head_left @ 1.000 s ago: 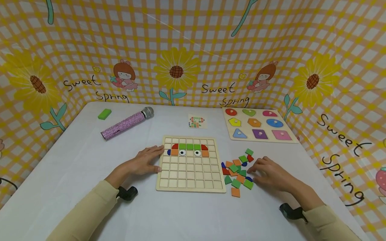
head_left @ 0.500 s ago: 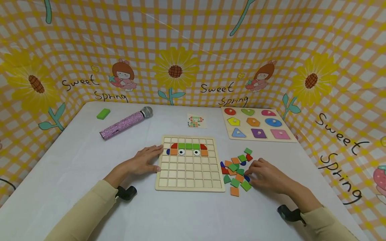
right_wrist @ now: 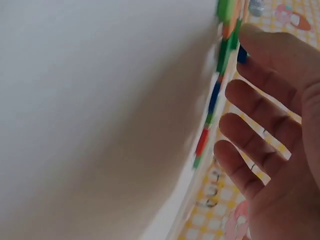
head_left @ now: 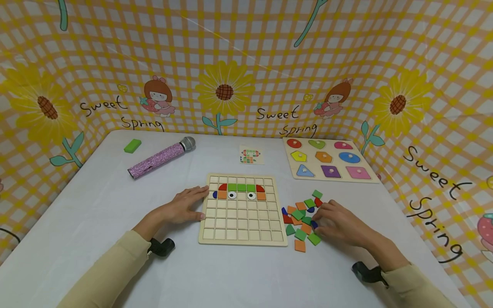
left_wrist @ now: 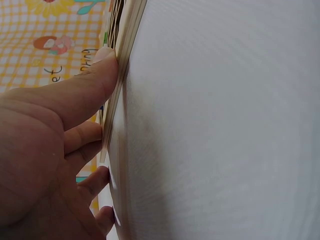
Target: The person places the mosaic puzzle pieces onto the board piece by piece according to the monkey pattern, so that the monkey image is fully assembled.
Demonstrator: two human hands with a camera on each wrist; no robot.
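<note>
Tile (head_left: 314, 225), blue, partly hidden, is pinched between thumb and index finger of right hand (head_left: 340, 221), beside loose tile pile (head_left: 298, 214), right of wooden grid board (head_left: 242, 223). Left hand (head_left: 181, 207), fingers extended, touches board's left edge.

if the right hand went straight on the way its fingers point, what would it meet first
Most likely the small flat green piece or flat orange square just beyond the right hand, which pinches a flat dark blue piece. Its height is unclear, so it might pass over them.
</note>
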